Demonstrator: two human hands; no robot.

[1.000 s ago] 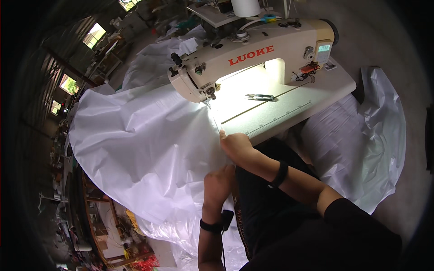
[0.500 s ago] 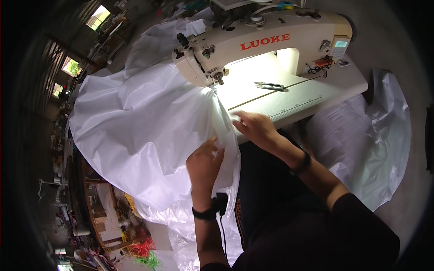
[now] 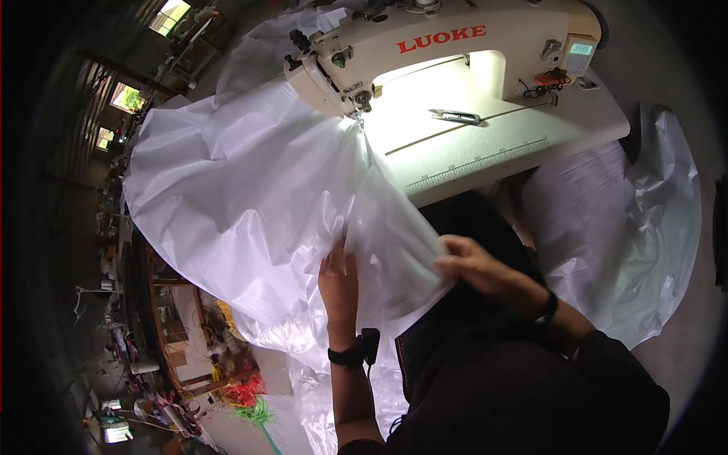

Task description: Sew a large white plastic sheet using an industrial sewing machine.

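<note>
A large white plastic sheet (image 3: 227,182) drapes over the left side and runs up under the needle end of a white sewing machine (image 3: 447,45). Down at its right edge, my right hand (image 3: 481,267) pinches the sheet and draws that corner out taut toward my lap; the fingers are slightly blurred. My left hand (image 3: 339,284) lies on the lower middle of the sheet with its fingers stretched forward, the tips partly lost against a fold. Between the needle and my hands the sheet fans out in creases.
Thread snips (image 3: 455,116) lie on the lit machine bed (image 3: 516,129). More white sheeting (image 3: 652,243) hangs at the right. Red strands (image 3: 244,390) and green strands (image 3: 258,412) lie low on the left, near a wooden frame (image 3: 163,334).
My right hand has moved right and toward me from beside the machine bed, pulling the sheet's edge outward. My left hand's fingers have straightened on the sheet. The machine appears higher in view.
</note>
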